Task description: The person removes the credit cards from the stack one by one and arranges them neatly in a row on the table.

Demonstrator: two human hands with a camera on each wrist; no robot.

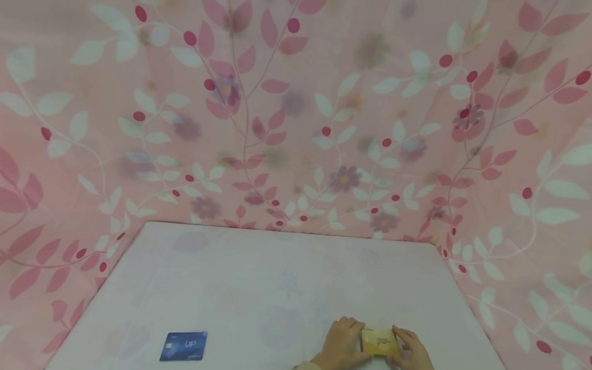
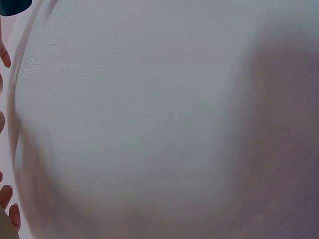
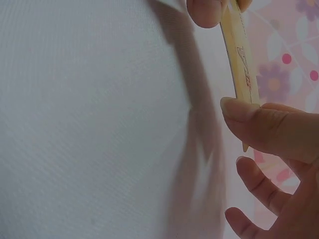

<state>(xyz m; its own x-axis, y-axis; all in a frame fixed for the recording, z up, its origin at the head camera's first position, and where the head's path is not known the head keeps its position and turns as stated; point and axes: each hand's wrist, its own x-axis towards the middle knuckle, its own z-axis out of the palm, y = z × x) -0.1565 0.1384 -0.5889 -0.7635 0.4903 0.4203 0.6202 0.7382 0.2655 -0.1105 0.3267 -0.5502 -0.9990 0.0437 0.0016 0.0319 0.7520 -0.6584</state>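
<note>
A yellow-gold card [image 1: 380, 342] with printed lettering is held up between both hands over the right part of the white table. My left hand [image 1: 343, 343] pinches its left edge, thumb low and fingers high. On the opposite edge, my right hand [image 1: 414, 356] grips it the same way. Seen nearly edge-on in the right wrist view, the card [image 3: 244, 64] is thin, with the right thumb [image 3: 244, 110] pressed on its face and the left hand's fingertips [image 3: 205, 12] at the far end. The left wrist view catches only a few fingertips; the card is out of sight there.
A blue card [image 1: 184, 346] marked VIP lies flat on the white tabletop [image 1: 247, 296], left of the hands. Pink floral cloth [image 1: 300, 122] hangs behind the table and along both sides. A dark rounded thing [image 2: 14, 6] shows at the left wrist view's corner.
</note>
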